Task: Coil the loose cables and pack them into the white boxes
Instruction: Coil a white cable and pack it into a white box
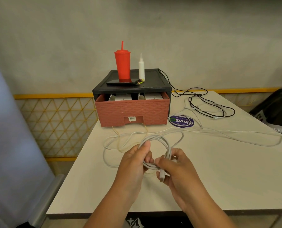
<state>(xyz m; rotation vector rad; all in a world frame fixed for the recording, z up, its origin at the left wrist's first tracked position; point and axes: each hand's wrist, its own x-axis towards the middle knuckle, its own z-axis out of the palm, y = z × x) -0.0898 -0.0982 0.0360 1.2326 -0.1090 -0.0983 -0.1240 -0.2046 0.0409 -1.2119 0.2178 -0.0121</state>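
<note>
Table [219,178]: both hands grip white cable coil [160,142].

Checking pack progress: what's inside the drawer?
The drawer is ajar; white boxes show above its front, in two groups, left and right. Their contents and anything lower are hidden by that front and the black top.

Looks like casual indoor spot, prob. home or small shop corner: bare plaster wall [186,38], yellow mesh rail [55,122], white table [202,178] w/ plastic drawer unit [132,112] holding white boxes [153,96], red tumbler [122,65], phone [120,83], cables [151,166] strewn about, black bag [275,109] at edge.
</note>
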